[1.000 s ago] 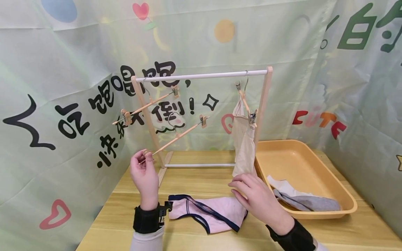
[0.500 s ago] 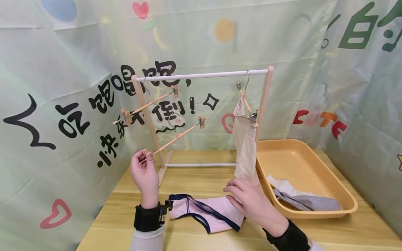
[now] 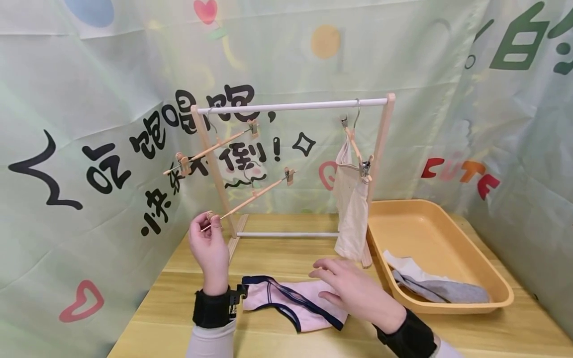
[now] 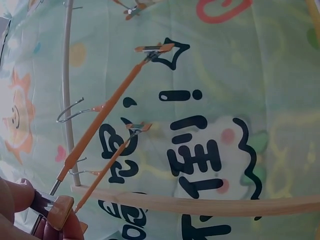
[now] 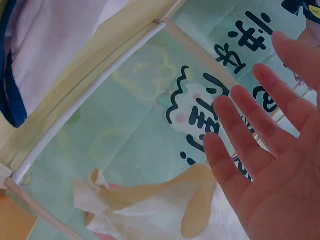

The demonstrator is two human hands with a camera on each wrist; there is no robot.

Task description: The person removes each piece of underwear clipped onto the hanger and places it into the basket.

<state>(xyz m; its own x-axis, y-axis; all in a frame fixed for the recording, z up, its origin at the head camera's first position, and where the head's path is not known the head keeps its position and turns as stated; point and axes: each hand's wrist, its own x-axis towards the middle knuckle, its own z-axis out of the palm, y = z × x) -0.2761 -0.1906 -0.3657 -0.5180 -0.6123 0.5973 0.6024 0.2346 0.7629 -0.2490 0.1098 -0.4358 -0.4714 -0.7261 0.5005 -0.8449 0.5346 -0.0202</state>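
Note:
My left hand (image 3: 209,251) pinches the clip at the near end of a wooden clip hanger (image 3: 255,195), held up in front of the rack. In the left wrist view, thumb and fingers squeeze that clip (image 4: 60,212); the far clip (image 4: 154,49) has no cloth in it. My right hand (image 3: 351,291) is over the right part of pink underpants with navy trim (image 3: 286,303), which lie flat on the table. The right wrist view shows its fingers (image 5: 240,125) spread and relaxed, holding nothing.
A small rack (image 3: 295,106) carries another bare clip hanger (image 3: 219,144) at left and a hanger with cream cloth (image 3: 351,209) at right. The orange tray (image 3: 416,223) at right holds grey cloth (image 3: 452,291) and white cloth (image 3: 414,266). A printed curtain (image 3: 277,59) hangs behind.
My right hand has moved left, from beside the hanging cream cloth to over the pink underpants. My left hand keeps its pinch on the hanger's clip. The head view has shifted slightly.

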